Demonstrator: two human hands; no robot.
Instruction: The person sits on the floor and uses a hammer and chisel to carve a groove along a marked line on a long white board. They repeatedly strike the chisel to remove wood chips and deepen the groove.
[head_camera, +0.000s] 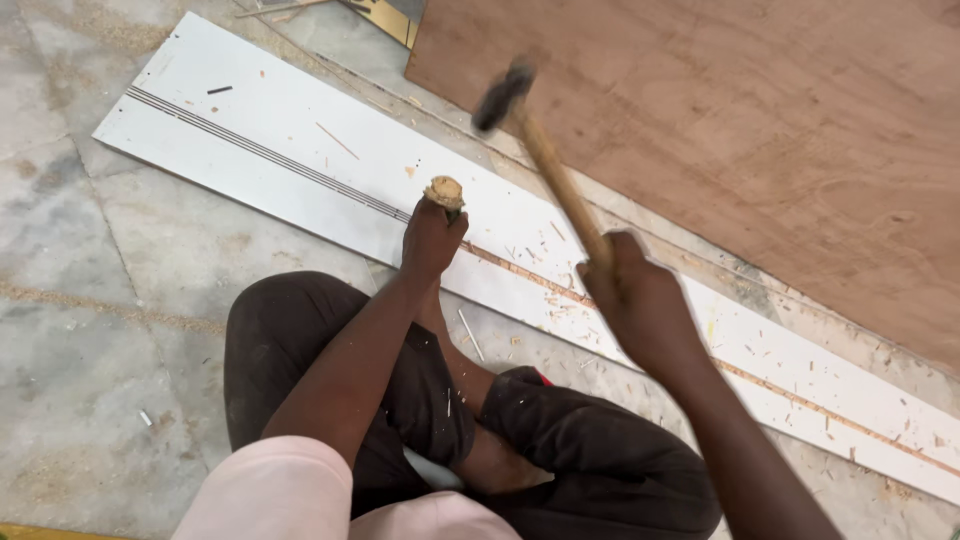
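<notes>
My left hand (432, 240) is closed around a chisel with a battered wooden handle top (444, 190), held upright on the groove of a long white panel (300, 130) lying on the floor. My right hand (640, 300) grips the wooden shaft of a hammer (545, 150), raised above the panel with its dark head (502, 97) blurred, up and to the right of the chisel. To the right of the chisel the groove (760, 385) shows bare brown wood; to its left the groove stays grey. I sit cross-legged in dark trousers (300, 350) at the panel's near edge.
A large brown plywood sheet (750, 130) lies beyond the panel at the upper right. Wood chips and splinters are scattered over the panel and the grey marble floor (100, 300). A thin yellow strip (385, 15) lies at the top edge.
</notes>
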